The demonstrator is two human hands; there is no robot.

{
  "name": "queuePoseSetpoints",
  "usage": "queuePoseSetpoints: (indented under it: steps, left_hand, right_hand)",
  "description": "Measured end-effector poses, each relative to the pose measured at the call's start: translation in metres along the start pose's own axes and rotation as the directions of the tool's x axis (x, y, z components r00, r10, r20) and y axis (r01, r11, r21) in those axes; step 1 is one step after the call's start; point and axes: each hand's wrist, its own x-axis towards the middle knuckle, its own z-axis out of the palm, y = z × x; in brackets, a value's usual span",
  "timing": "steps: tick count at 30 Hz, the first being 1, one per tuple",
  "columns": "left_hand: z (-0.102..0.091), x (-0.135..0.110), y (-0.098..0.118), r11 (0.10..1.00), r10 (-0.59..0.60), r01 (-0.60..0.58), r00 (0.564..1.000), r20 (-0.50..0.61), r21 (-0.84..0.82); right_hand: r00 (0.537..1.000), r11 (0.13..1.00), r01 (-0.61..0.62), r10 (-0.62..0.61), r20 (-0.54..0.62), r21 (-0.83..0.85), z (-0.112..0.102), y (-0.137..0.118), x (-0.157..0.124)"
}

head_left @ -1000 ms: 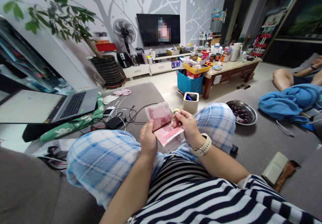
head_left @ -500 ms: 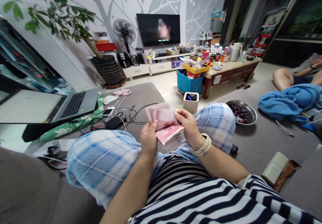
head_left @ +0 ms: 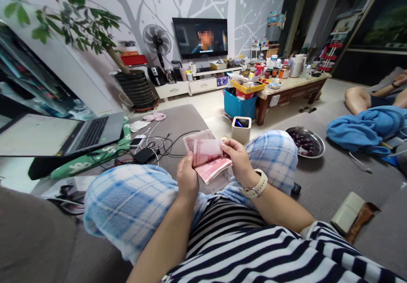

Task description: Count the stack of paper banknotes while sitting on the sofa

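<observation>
A folded stack of red banknotes (head_left: 213,169) is held over my lap, between my crossed legs in blue plaid trousers (head_left: 133,194). My left hand (head_left: 187,173) is closed around the stack's left side, its thumb lying along the notes. With thumb and fingertips my right hand (head_left: 237,156) pinches the right edge of an upper banknote (head_left: 206,148). That note stands raised above the folded part, and further notes show behind it. A pale watch (head_left: 259,184) sits on my right wrist. My left fingers are mostly hidden behind the money.
On the left of the grey sofa lie a laptop (head_left: 92,132) and tangled cables (head_left: 152,147). A beige bin (head_left: 241,129) stands ahead. To the right are a metal bowl (head_left: 319,151) of dark fruit, a blue cloth (head_left: 362,128), a pale case (head_left: 348,211) and another person's leg (head_left: 358,99).
My left thumb has drawn back leftward along the notes, and the upper note now shows more of its face. My right hand stays nearly still. The television picture has changed.
</observation>
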Motion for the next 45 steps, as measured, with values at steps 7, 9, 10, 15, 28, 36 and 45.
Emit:
queuePoseSetpoints:
  steps: [7, 9, 10, 15, 28, 36, 45]
  left_hand:
    - [-0.003, 0.004, -0.006, 0.999, 0.004, -0.003, 0.998, 0.055, -0.033]
    - [-0.002, 0.003, -0.004, 1.0, 0.011, -0.011, 0.999, 0.035, -0.003]
    - [-0.002, 0.002, -0.003, 1.0, 0.015, -0.015, 1.0, 0.021, 0.013]
    - [0.0, -0.001, 0.001, 1.0, 0.011, -0.011, 1.0, 0.005, 0.028]
    - [0.002, -0.004, 0.007, 0.995, 0.015, -0.015, 1.0, -0.002, 0.098]
    - [0.004, -0.008, 0.014, 0.995, 0.003, -0.004, 1.0, 0.008, 0.096]
    - [0.003, -0.004, 0.007, 1.0, 0.001, -0.001, 0.999, 0.035, -0.009]
  right_hand:
    - [1.0, 1.0, -0.011, 0.011, -0.006, 0.013, 0.0, 0.0, -0.001]
    - [1.0, 1.0, -0.011, 0.012, -0.004, 0.017, 0.0, 0.0, -0.001]
    - [1.0, 1.0, -0.012, 0.012, -0.003, 0.019, 0.0, 0.0, -0.001]
    - [1.0, 1.0, -0.008, 0.008, -0.001, 0.015, 0.0, -0.001, 0.0]
    - [1.0, 1.0, -0.009, 0.009, 0.001, 0.017, 0.0, 0.001, 0.0]
    - [1.0, 1.0, -0.007, 0.006, 0.005, 0.009, -0.001, 0.002, 0.0]
    - [1.0, 1.0, -0.022, 0.022, -0.001, 0.002, 0.0, 0.0, 0.0]
